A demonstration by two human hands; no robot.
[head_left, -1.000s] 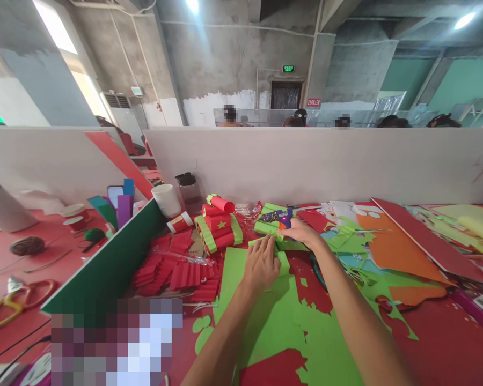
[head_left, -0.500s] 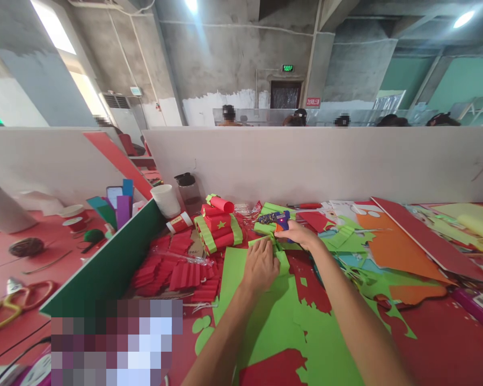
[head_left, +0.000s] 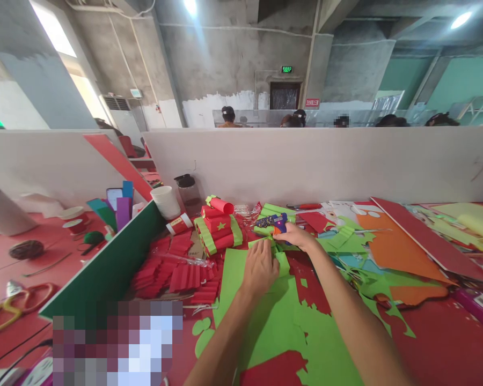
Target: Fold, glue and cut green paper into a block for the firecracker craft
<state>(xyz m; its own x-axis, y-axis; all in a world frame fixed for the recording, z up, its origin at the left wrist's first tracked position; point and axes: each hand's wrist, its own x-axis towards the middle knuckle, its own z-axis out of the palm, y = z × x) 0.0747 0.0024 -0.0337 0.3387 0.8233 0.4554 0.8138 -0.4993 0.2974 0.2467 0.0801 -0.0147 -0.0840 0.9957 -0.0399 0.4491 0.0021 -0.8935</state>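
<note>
My right hand [head_left: 294, 236] is wrapped round a blue hot glue gun [head_left: 270, 220] with an orange trigger, its nozzle pointing left. My left hand [head_left: 261, 268] lies with bent fingers on a folded green paper strip [head_left: 282, 264], pressing it down over a large green paper sheet [head_left: 233, 273]. The fingertips hide part of the strip, so whether they pinch it is hard to see. Just left of the glue gun stands a bundle of red paper rolls [head_left: 219, 228] with green bands and a star.
Pleated red paper pieces [head_left: 185, 274] lie left of the sheet beside a green board [head_left: 104, 268]. White cups [head_left: 166, 202] and a dark-lidded jar [head_left: 188, 193] stand at the back. Cut scraps and orange paper [head_left: 402, 252] cover the right. Scissors [head_left: 16, 305] rest far left.
The glue gun and my right hand have shifted very slightly left. My left hand stays in place on the green paper.
</note>
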